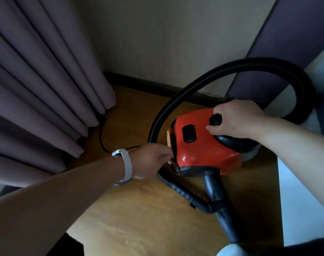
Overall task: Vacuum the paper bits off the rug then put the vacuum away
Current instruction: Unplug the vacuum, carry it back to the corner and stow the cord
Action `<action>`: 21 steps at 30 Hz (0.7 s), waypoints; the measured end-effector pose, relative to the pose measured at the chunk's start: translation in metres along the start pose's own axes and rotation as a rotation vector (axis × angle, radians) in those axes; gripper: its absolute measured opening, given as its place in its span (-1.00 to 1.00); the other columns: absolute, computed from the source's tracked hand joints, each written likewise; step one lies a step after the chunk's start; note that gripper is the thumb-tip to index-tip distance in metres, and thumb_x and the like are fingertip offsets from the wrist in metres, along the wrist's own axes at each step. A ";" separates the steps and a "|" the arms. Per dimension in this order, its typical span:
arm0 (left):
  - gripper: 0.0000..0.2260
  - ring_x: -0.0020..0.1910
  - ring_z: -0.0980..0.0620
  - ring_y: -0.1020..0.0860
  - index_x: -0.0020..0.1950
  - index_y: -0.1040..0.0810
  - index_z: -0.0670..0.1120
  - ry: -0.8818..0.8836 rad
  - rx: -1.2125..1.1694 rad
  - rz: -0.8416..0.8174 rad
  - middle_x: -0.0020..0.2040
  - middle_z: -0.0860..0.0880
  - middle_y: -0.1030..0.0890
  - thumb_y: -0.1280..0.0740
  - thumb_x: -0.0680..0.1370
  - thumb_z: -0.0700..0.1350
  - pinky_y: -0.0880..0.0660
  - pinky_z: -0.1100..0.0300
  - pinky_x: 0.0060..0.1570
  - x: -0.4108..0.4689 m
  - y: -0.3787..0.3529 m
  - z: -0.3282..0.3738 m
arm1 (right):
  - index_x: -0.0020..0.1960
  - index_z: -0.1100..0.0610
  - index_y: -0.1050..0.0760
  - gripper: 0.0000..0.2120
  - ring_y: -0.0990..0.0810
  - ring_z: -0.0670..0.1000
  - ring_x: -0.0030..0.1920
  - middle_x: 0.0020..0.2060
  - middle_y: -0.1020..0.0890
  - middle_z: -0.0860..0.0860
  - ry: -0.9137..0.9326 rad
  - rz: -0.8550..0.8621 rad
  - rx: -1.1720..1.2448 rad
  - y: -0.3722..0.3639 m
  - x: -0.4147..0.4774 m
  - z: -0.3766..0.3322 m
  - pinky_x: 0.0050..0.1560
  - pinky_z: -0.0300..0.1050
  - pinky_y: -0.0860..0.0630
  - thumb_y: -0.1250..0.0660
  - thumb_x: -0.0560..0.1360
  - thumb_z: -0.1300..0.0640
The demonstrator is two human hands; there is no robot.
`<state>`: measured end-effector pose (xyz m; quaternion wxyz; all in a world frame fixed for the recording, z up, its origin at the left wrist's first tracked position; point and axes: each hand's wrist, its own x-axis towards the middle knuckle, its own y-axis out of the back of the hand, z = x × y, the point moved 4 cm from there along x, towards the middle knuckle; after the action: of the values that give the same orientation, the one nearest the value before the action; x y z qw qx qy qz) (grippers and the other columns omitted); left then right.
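A red canister vacuum (203, 145) stands on the wooden floor near the wall. Its black ribbed hose (250, 65) arcs up over it and comes back down on the left side. The black wand and nozzle tube (218, 202) lie on the floor in front of it. My right hand (237, 119) rests on top of the vacuum, the fingers curled at a black button next to the black handle. My left hand (152, 161), with a white wristband, reaches to the vacuum's left side, fingers curled at the hose end and cord; what it grips is hidden.
Purple curtains (37, 89) hang at the left down to the floor. A black power cord (102, 137) runs from behind the curtains toward the vacuum. The beige wall with dark skirting (148, 82) stands behind. White furniture (301, 200) borders the right.
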<state>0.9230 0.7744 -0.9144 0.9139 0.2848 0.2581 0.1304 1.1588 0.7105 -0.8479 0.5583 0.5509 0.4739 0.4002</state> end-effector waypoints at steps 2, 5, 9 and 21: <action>-0.75 -0.55 0.14 -0.26 -0.04 -0.59 -0.13 0.027 -0.061 0.074 -0.46 0.11 -0.43 -0.15 0.68 -0.14 -0.22 0.29 -0.53 -0.001 0.021 -0.001 | -0.24 -0.02 -0.50 -0.60 -0.55 0.02 -0.23 -0.32 -0.57 -0.11 0.003 0.003 0.013 0.003 -0.003 -0.003 -0.19 -0.06 -0.53 -0.32 0.35 -0.37; -0.77 -0.51 0.07 -0.28 -0.07 -0.59 -0.14 0.038 -0.081 0.215 -0.39 -0.03 -0.48 -0.18 0.67 -0.13 -0.23 0.23 -0.50 0.001 0.043 -0.002 | -0.26 -0.05 -0.50 -0.64 -0.55 0.00 -0.21 -0.32 -0.56 -0.13 0.018 -0.009 0.051 0.011 -0.006 -0.010 -0.21 -0.08 -0.49 -0.34 0.36 -0.34; -0.79 -0.37 0.01 -0.50 -0.10 -0.59 -0.08 0.024 -0.013 0.325 -0.29 -0.09 -0.58 -0.29 0.62 0.01 -0.46 0.10 -0.34 0.008 0.054 0.000 | -0.28 -0.06 -0.47 -0.66 -0.54 0.02 -0.18 -0.31 -0.56 -0.13 0.046 0.014 0.044 0.021 -0.007 -0.023 -0.12 -0.03 -0.51 -0.33 0.34 -0.34; -0.80 -0.24 0.07 -0.57 -0.09 -0.65 -0.06 0.106 -0.057 0.468 -0.21 -0.02 -0.65 -0.32 0.61 0.02 -0.50 0.14 -0.20 0.010 0.087 -0.033 | -0.34 -0.02 -0.47 -0.65 -0.53 0.00 -0.24 -0.39 -0.55 -0.10 0.086 0.050 0.096 0.041 -0.012 -0.040 -0.23 -0.09 -0.40 -0.32 0.28 -0.31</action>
<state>0.9058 0.8629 -0.8904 0.8517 0.3035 0.2291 0.3606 1.1204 0.7108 -0.8035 0.5002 0.5712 0.5022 0.4140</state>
